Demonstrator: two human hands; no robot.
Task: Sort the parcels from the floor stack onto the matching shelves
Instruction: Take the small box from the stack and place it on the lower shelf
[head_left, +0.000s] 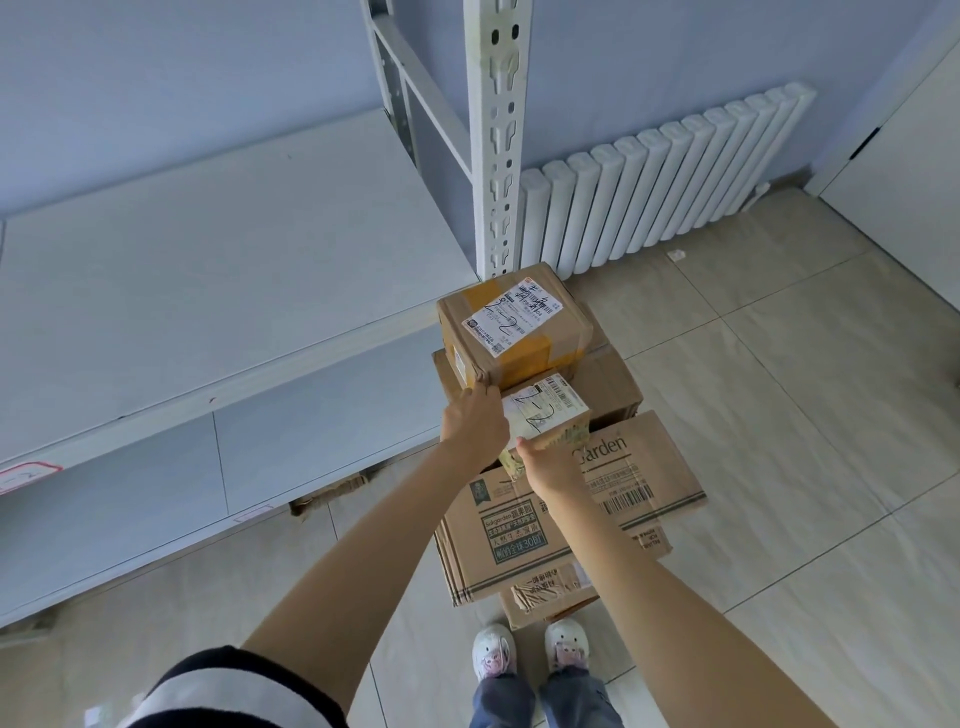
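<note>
five parcels in a floor stack (561, 525) beside two white shelves (208, 270). both hands, left (474, 422) and right (551, 465), grasp a small parcel (548, 415) with a white label and handwritten marks, just above the stack's middle.

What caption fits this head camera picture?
Both hands grip a small labelled parcel above the floor stack beside white shelves.

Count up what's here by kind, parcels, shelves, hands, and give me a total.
Parcels: 5, namely small labelled parcel, taped box, box beneath it, Garden carton, bottom box
Shelf boards: 2, upper shelf, lower shelf
Hands: 2, left hand, right hand
Total: 9
</note>
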